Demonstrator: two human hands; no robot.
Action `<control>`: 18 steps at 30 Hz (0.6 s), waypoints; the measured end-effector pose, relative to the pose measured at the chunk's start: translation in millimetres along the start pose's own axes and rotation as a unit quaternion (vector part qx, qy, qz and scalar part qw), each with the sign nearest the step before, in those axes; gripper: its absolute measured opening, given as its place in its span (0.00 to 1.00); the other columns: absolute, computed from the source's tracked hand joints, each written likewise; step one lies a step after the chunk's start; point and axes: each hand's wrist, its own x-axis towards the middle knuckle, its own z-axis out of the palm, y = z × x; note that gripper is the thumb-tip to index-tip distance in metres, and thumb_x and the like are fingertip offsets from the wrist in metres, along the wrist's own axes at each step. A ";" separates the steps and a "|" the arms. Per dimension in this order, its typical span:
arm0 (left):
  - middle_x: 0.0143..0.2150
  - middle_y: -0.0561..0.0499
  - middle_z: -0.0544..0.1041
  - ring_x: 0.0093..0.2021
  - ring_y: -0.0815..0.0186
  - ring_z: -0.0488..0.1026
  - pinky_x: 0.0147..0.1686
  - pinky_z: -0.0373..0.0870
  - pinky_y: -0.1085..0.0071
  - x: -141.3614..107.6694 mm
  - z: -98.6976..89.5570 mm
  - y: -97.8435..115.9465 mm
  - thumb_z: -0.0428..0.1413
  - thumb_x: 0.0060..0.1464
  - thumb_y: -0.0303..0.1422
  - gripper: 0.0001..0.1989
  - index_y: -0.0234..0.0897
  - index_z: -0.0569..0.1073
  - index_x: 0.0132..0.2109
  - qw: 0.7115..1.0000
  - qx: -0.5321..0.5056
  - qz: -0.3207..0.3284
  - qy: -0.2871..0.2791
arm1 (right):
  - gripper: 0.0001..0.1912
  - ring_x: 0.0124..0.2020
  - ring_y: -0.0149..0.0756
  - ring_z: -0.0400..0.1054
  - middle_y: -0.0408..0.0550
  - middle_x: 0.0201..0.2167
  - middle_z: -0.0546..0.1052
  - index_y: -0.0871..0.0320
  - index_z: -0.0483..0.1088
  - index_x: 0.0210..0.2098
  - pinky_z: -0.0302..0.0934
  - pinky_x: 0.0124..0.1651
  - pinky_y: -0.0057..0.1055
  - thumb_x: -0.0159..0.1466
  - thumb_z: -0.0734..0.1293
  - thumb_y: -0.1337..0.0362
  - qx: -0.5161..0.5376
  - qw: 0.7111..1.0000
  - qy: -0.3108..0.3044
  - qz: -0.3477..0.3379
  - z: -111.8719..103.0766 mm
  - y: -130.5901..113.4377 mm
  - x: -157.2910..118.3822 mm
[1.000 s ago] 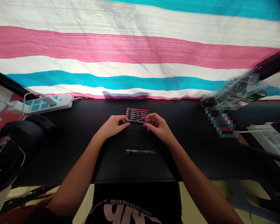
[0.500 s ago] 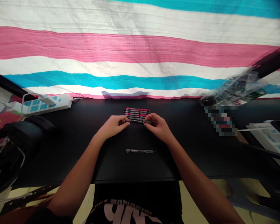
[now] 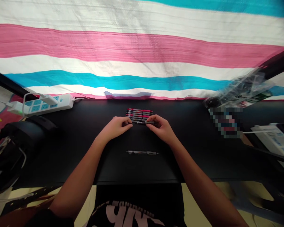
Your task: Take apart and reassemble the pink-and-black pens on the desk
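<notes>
"What changed in the hands?"

"The left hand point(image 3: 115, 127) and right hand point(image 3: 162, 127) pinch a dark pen point(image 3: 143, 122) between fingers and thumbs, now held level instead of tilted, just in front of a row of pens point(image 3: 139, 113)."

"Anything else nearby?"

"A lone pen point(image 3: 142, 152) lies closer to the tabletop's point(image 3: 61, 151) near edge."

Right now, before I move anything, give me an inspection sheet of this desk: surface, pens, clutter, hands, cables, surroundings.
Surface: black desk.
Pens: one pen held level; a row of pens just beyond it; a single pen lying nearer the person.
Clutter: clear plastic bag; pixelated patch, unreadable; black object.
Hands: left hand and right hand both pinch the held pen.
Cables: white cable beside a right power strip; white plug in a left power strip.
Surroundings: striped pink, white and blue cloth behind the desk.
</notes>
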 end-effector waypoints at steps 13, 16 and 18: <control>0.26 0.54 0.76 0.26 0.68 0.70 0.28 0.60 0.72 -0.6 3.8 6.2 0.58 0.59 0.44 0.14 0.38 0.80 0.34 0.999 0.038 0.011 -0.016 | 0.15 0.29 0.36 0.71 0.47 0.30 0.78 0.58 0.76 0.39 0.68 0.35 0.33 0.63 0.71 0.51 -0.010 0.998 -0.047 0.049 4.9 0.9 -2.0; 0.27 0.53 0.77 0.27 0.67 0.71 0.28 0.61 0.71 -0.8 4.3 5.6 0.60 0.57 0.43 0.13 0.38 0.80 0.34 0.999 0.049 0.014 -0.012 | 0.14 0.35 0.39 0.74 0.49 0.36 0.80 0.57 0.76 0.39 0.69 0.40 0.36 0.62 0.71 0.53 -0.031 0.999 -0.035 0.025 6.4 1.8 -2.2; 0.29 0.52 0.79 0.29 0.65 0.72 0.30 0.64 0.70 -0.7 4.8 4.6 0.59 0.57 0.38 0.09 0.38 0.81 0.38 0.998 0.057 0.027 -0.003 | 0.12 0.37 0.40 0.75 0.49 0.39 0.80 0.56 0.75 0.39 0.70 0.43 0.37 0.62 0.71 0.55 -0.052 0.998 -0.018 0.007 6.5 2.5 -1.7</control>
